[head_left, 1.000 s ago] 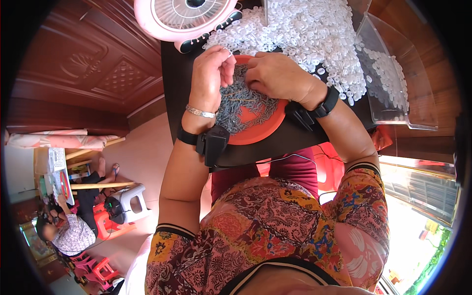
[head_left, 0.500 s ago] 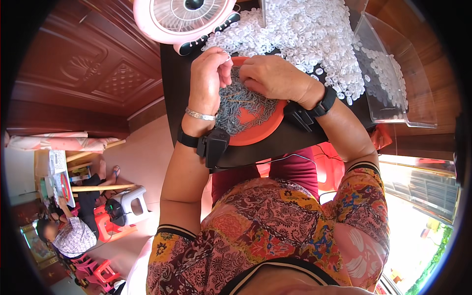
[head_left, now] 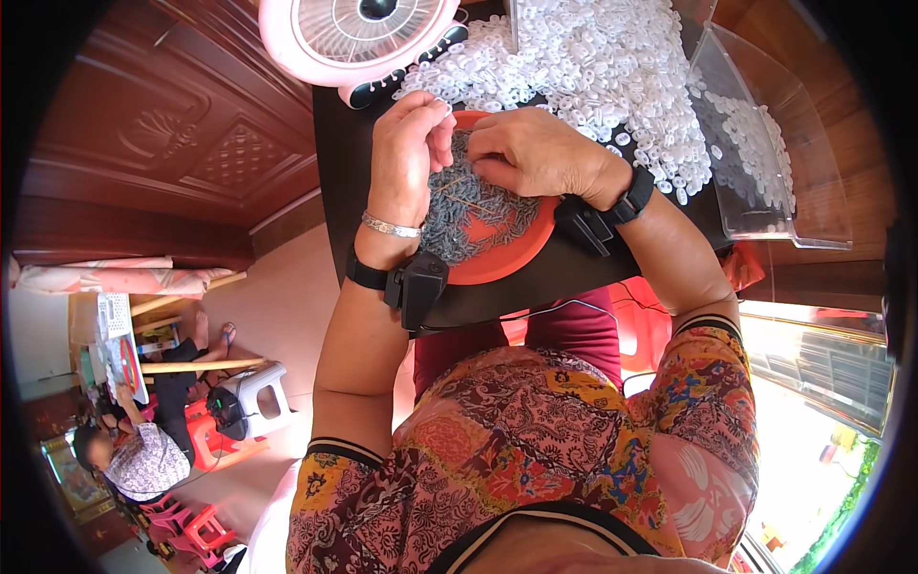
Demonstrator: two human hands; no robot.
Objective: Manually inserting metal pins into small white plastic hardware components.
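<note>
An orange-red plastic basin (head_left: 521, 260) holds a heap of small grey screw-like pieces (head_left: 469, 215), with a thin tan stick (head_left: 466, 199) lying across them. My left hand (head_left: 406, 153) is over the basin's left rim, thumb and index finger closed on a small white plastic piece (head_left: 446, 107) at their tips. From the right, my right hand (head_left: 545, 158) reaches over the basin with its fingers curled together close to the left fingers. Whatever the right fingertips hold is hidden by the hand.
Loose white oval plastic pieces (head_left: 602, 67) are piled on the dark table (head_left: 339, 172) beyond the basin. A pink fan (head_left: 287, 48) stands at the far left, and a clear plastic bin (head_left: 765, 182) with more pieces at the right. Another person (head_left: 143, 464) sits at far left.
My right hand has shifted very slightly and its fingers have moved a little. The left hand stays nearly in place with its white piece.
</note>
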